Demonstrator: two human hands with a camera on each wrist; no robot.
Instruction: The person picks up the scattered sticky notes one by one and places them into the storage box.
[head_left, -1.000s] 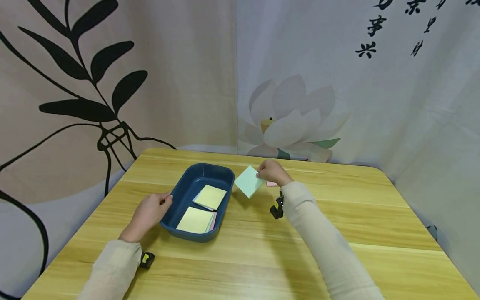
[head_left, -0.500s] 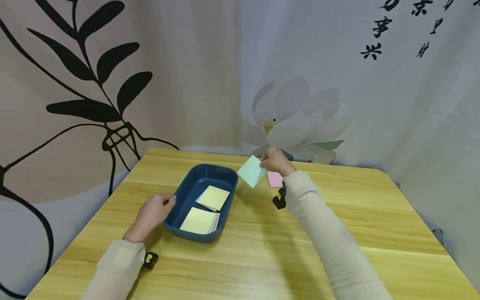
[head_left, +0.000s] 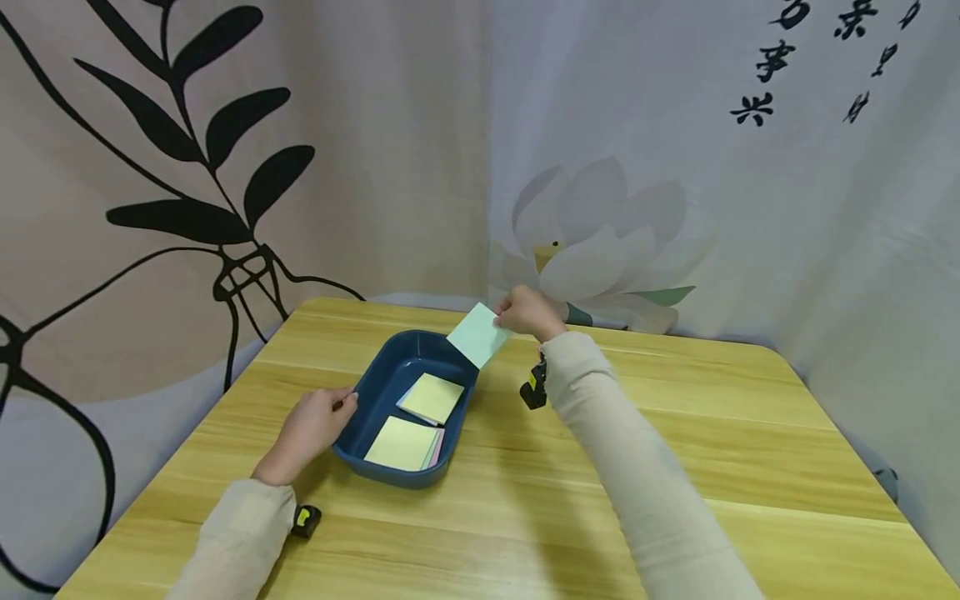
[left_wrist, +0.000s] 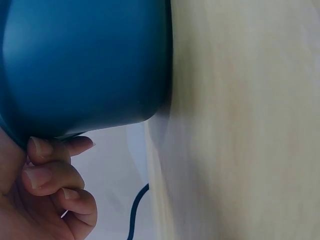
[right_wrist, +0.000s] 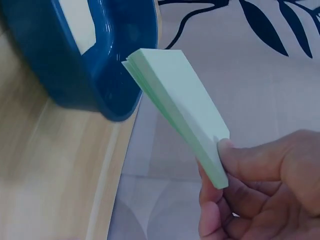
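Observation:
My right hand pinches a pad of pale green sticky notes by one edge, thumb on one face and fingers behind. In the head view the pad overlaps the far right corner of a dark blue plastic bin. The right wrist view shows the pad's thickness, its sheets slightly parted at the far end. At the bin's left rim my left hand holds on with thumb and fingers. Inside lie two stacks of sticky notes topped by yellow pads, a far one and a near one.
The bin stands on a wooden table with its back edge close to a printed curtain. Pink and green edges show under the near yellow pad. A small black device sits at the left wrist, another at the right.
My right hand first lifted the green pad up and away, then brought it left over the bin's corner. The pink pad seen behind that hand is now hidden. My left hand stays on the rim.

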